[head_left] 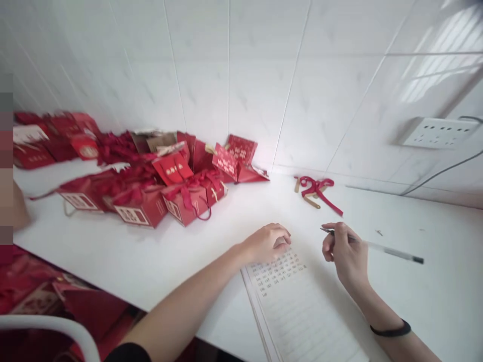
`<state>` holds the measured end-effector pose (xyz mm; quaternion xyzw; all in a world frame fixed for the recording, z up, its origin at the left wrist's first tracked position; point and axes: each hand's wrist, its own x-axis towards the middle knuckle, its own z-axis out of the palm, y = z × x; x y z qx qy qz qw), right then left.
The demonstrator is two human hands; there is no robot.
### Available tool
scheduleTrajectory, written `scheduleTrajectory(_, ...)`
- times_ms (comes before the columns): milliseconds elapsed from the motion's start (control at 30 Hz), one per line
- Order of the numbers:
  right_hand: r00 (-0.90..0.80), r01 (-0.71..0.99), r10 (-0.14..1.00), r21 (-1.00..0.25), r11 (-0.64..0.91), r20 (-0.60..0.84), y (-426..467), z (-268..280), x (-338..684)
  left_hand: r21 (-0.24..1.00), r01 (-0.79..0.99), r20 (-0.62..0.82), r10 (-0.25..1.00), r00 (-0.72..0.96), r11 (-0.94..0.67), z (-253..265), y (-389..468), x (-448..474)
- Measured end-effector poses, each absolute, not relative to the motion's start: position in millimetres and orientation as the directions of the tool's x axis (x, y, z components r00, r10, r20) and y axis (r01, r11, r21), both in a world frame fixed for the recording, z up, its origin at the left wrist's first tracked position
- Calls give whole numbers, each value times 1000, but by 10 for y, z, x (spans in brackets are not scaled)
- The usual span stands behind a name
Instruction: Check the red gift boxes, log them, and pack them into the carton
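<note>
My right hand (349, 254) is closed around a slim clear-barrelled pen (396, 251). The dark tip points left, raised off the paper, and the black end sticks out to the right. A lined notebook (305, 311) lies on the white table, its upper lines filled with rows of small handwritten characters too blurred to read. Across the top of the page rests my left hand (267, 242), fingers loosely bent, with a gap between thumb and fingers and no object in it. It covers part of the first rows.
Several red gift boxes (141, 206) with ribbons crowd the table's left side. A dark red ribbon (319, 190) with gold tags lies near the wall. A power strip (439, 133) with a cable is on the right wall. A white chair rail (56, 324) curves at lower left.
</note>
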<state>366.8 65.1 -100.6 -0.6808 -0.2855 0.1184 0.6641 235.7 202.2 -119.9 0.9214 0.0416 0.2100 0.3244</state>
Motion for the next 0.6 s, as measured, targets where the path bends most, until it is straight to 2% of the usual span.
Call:
scheduleTrajectory(133, 765, 332, 593, -943, -26, 253, 693, -1174, 3809, 596, 49, 493, 413, 766, -802, -1165, 2182, 2271)
scheduleTrajectory(267, 728, 399, 628, -915, -64, 273, 753, -1255, 3896, 542, 194, 626, 547, 557, -818, -1111, 2366, 2184)
scheduleTrajectory(433, 746, 322, 637, -942, -92, 193, 777, -1231, 3950, 514, 316, 693, 603, 395, -798, -1018, 2441, 2004)
scheduleTrajectory(533, 738, 298, 653, -951, -86, 172, 782, -1220, 3955, 425, 462, 701, 606, 377, -779, -931, 2470, 1761)
scheduleTrajectory(600, 732, 305, 660, -948, -93, 171, 787, -1222, 3953, 391, 558, 731, 616, 295, -732, -868, 2519, 1531)
